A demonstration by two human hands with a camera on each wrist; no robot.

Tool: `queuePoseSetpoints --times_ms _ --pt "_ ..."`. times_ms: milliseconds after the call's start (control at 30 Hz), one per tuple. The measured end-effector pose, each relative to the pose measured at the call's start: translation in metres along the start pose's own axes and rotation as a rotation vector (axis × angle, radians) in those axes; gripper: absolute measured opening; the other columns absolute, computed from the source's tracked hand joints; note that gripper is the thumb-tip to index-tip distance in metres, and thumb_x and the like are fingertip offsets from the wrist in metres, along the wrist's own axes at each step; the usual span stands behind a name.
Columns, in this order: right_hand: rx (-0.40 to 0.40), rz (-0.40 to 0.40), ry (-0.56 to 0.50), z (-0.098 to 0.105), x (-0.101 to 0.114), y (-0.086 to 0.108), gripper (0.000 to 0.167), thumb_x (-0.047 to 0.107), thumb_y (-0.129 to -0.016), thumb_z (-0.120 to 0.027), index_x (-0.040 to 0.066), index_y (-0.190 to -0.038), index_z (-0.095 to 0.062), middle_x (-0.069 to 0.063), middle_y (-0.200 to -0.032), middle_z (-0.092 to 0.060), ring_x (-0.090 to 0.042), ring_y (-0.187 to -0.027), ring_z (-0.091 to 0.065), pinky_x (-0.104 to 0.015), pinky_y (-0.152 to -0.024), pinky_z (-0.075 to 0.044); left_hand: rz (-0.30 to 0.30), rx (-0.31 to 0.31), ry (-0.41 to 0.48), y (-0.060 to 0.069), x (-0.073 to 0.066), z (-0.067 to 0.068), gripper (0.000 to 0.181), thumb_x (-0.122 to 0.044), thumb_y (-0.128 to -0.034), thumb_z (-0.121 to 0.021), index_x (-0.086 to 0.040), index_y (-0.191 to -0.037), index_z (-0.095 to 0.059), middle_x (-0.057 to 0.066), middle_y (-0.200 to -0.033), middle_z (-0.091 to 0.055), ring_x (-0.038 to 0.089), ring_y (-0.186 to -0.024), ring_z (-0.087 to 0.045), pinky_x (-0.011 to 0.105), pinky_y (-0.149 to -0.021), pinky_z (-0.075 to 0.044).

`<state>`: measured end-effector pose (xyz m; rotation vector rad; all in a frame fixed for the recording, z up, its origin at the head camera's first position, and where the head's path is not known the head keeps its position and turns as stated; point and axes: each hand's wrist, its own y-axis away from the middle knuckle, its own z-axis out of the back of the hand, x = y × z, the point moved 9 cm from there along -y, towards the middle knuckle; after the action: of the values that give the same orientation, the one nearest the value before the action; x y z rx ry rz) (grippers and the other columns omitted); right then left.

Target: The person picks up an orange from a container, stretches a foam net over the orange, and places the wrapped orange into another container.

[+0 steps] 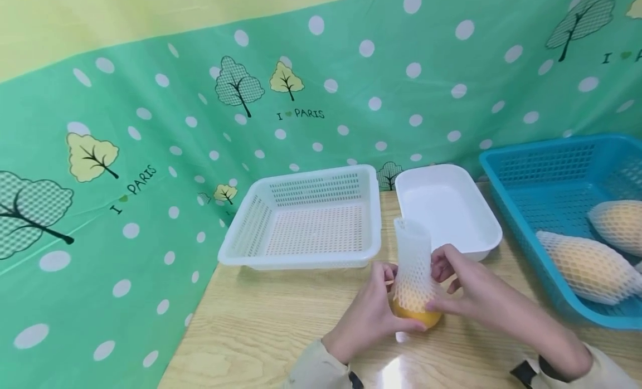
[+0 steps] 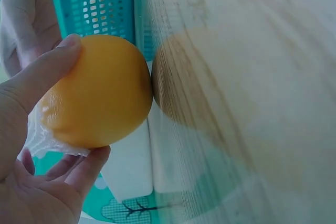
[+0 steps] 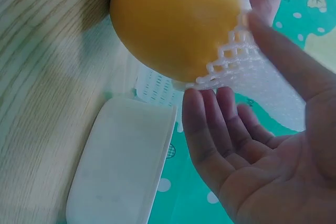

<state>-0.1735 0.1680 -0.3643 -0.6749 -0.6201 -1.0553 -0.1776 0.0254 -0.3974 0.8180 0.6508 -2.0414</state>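
A smooth, round orange-yellow fruit [image 2: 102, 93] rests upright on the wooden table, its exact kind unclear. A white foam net sleeve [image 1: 413, 255] covers its upper part and stands up above it as a tube; the lower part is bare. My left hand [image 1: 368, 316] grips the fruit from the left, thumb low on its near side and fingers around the far side. On the other side, my right hand [image 1: 468, 288] holds the net's lower edge between thumb and fingertips. The right wrist view shows the thumb and fingertips at the net's rim [image 3: 226, 59].
A white perforated basket [image 1: 373, 247] stands behind to the left. Behind the hands is a white tray [image 1: 494, 238]. At right, a blue basket [image 1: 521, 261] holds net-wrapped fruits [image 1: 589, 266]. A green patterned cloth [image 1: 311, 138] hangs behind the table [image 1: 251, 333].
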Motion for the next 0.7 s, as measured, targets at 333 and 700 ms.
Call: queuePoseSetpoints --times_ms 333,700 --pt "-0.012 0.067 0.007 -0.0031 0.0047 0.0005 0.032 0.034 -0.078 -0.083 0.018 -0.097 -0.062 0.010 -0.083 -0.053 0.000 -0.079 -0.051 -0.023 -0.066 -0.057 0.002 0.015 -0.075 0.0023 0.0012 -0.0018 0.095 -0.039 -0.0605 -0.092 -0.019 -0.139 -0.043 -0.007 -0.123 -0.051 0.004 -0.107 -0.051 0.019 -0.093 -0.049" --pt "-0.031 0.051 0.166 -0.0042 0.0069 0.0009 0.051 0.043 -0.066 -0.087 0.014 -0.104 -0.070 0.012 -0.086 -0.055 -0.003 -0.079 -0.051 -0.023 -0.066 -0.051 0.024 0.084 -0.100 0.0054 0.0005 0.0010 0.082 -0.047 -0.0676 -0.087 -0.022 -0.138 -0.052 -0.011 -0.126 -0.058 0.001 -0.108 -0.054 0.021 -0.093 -0.049"
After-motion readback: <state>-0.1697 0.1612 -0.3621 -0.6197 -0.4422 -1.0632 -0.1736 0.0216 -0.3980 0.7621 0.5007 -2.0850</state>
